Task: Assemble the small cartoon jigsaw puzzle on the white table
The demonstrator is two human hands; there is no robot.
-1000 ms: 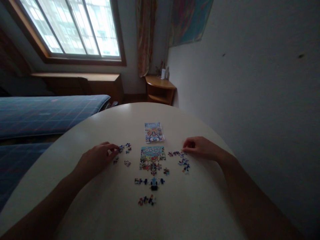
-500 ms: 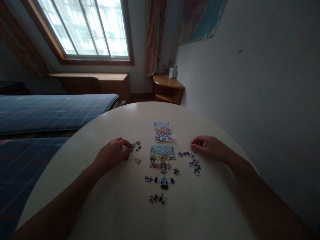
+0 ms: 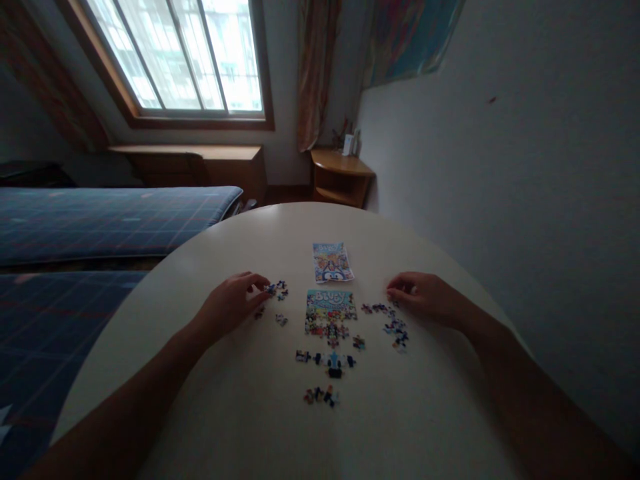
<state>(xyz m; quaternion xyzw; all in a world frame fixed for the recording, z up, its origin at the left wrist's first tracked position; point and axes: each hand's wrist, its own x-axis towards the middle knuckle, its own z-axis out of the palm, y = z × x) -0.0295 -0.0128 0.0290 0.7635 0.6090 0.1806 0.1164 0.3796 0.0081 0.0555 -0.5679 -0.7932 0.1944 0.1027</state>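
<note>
My left hand (image 3: 236, 298) rests at the left of the table, thumb and forefinger closed on a small dark puzzle piece at the edge of a loose cluster of puzzle pieces (image 3: 281, 291). My right hand (image 3: 417, 293) is at the right, its fingertips pinched together just above a winding line of loose pieces (image 3: 395, 327); whatever is between them is too small to make out. Between the hands lies a partly joined puzzle (image 3: 331, 303) with a light blue top strip and a ragged lower edge. Beyond it lies a printed picture sheet or packet (image 3: 332, 263).
Nearer me are a joined blue-and-dark section (image 3: 335, 362), a single piece (image 3: 359, 342) and a short row of pieces (image 3: 321, 396). All lie on a round white table (image 3: 240, 413). A plaid mattress (image 3: 115, 220) is at the left and a wall (image 3: 540, 173) at the right.
The view has turned slightly left, so everything sits a little further right. A dark piece below my left fingers shows more clearly. My right hand keeps its pinch in place.
</note>
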